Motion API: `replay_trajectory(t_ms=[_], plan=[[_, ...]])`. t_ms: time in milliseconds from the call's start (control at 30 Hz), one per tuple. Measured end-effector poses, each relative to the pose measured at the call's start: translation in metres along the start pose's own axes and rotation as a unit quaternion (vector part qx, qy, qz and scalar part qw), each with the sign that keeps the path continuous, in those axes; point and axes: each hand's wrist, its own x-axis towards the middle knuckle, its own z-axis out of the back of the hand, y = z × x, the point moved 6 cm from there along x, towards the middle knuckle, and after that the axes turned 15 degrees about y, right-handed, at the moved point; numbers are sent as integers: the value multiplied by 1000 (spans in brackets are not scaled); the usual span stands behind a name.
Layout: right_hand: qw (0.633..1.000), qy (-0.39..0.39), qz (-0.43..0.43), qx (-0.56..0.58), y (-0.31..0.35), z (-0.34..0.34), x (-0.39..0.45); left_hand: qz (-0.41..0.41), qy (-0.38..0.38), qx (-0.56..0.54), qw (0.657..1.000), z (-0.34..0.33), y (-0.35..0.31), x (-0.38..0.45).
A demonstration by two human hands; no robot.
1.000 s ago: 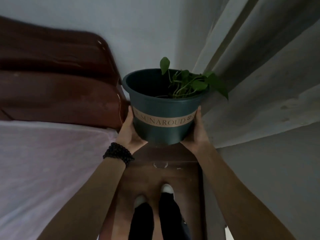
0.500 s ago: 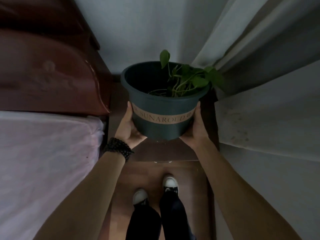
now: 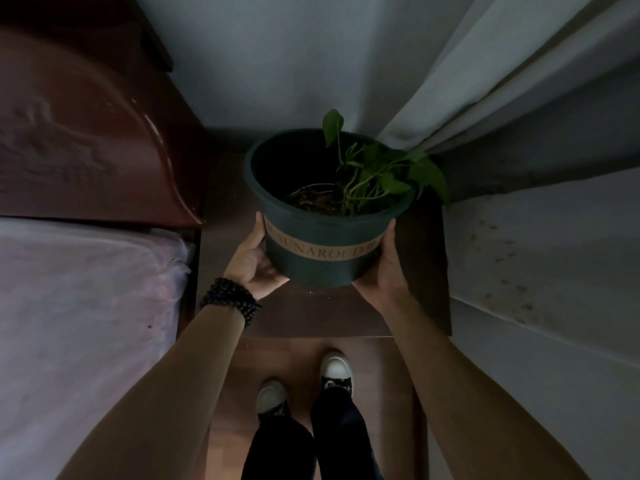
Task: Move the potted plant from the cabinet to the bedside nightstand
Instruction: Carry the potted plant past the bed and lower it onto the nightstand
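A dark green potted plant (image 3: 322,237) with a tan lettered band and a few green leaves on its right side is held between both hands. My left hand (image 3: 251,259), with a black bead bracelet on the wrist, presses its left side. My right hand (image 3: 384,268) presses its right side. The pot is over the dark wooden nightstand (image 3: 424,271), near its middle. Whether its base touches the top I cannot tell.
A carved brown headboard (image 3: 86,143) and a bed with a pale sheet (image 3: 79,323) lie to the left of the nightstand. Grey curtains (image 3: 519,98) hang on the right, brushing the leaves. A wall stands behind. My feet in white shoes (image 3: 304,382) are on the wooden floor.
The pot has come down and forward over the nightstand top, with both hands still on its sides. The view has tilted down, showing more of the nightstand.
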Motion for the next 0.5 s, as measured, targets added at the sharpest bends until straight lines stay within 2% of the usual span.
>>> replay_trajectory(t_ms=[400,500], plan=[[997,-47,57,6,18,-3,-17,-14,-69,17,997,-11,-11,-18],[995,-58,74,18,25,-12,-31,-23,-59,10,998,-15,-8,-31]])
